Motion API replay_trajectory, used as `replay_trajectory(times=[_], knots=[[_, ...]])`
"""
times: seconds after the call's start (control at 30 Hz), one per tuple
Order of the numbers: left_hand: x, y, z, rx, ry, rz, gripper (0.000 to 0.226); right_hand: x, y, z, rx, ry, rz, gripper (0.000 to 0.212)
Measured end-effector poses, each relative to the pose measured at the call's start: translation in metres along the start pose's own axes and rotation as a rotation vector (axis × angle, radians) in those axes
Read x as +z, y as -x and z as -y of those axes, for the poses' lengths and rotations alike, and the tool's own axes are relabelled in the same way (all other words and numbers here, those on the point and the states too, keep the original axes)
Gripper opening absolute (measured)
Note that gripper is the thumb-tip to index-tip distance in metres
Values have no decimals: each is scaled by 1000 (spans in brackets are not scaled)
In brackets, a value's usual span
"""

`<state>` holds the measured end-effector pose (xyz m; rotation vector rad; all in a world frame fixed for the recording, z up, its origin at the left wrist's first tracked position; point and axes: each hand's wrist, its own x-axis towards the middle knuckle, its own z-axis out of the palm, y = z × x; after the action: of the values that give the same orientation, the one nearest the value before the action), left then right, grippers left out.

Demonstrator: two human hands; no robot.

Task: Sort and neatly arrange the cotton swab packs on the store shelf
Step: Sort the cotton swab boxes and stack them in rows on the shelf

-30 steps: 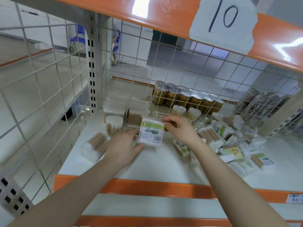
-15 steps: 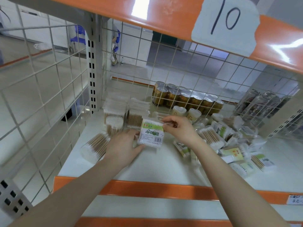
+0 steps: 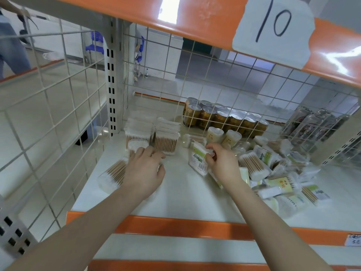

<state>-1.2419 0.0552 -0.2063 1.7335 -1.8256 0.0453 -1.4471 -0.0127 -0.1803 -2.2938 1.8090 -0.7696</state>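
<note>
Mid-sort: I hold one green-labelled swab pack [image 3: 198, 160] over the shelf [image 3: 181, 194], right of the upright stacks [image 3: 153, 136].

My right hand [image 3: 222, 163] pinches its edge; my left hand [image 3: 145, 169] is loosely curled, holding nothing, beside a round tub [image 3: 136, 144]. Next I judge it needs standing in line beside the stacks. Label print too blurred to read; the sign [image 3: 273, 26] above reads "10".
</note>
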Motion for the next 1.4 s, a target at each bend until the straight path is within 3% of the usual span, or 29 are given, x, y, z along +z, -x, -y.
replay_trajectory(times=[0.2,0.47,0.6,0.87,1.2,1.4], knots=[[-1,-1,6,-25,-33,-75,25,5,12,1,-98,57,28,21],[0,-7,19,2,-84,-89,39,5,14,2,-230,298,170,52],[2,-9,26,5,-98,-53,47,4,5,0,-303,258,179,40],[7,-11,34,44,-121,-46,46,14,-12,7,-248,142,252,46],[6,-11,39,87,-162,-47,55,36,-21,21,-197,114,149,41],[6,-14,40,61,-125,-23,48,46,-22,38,-205,103,112,35]])
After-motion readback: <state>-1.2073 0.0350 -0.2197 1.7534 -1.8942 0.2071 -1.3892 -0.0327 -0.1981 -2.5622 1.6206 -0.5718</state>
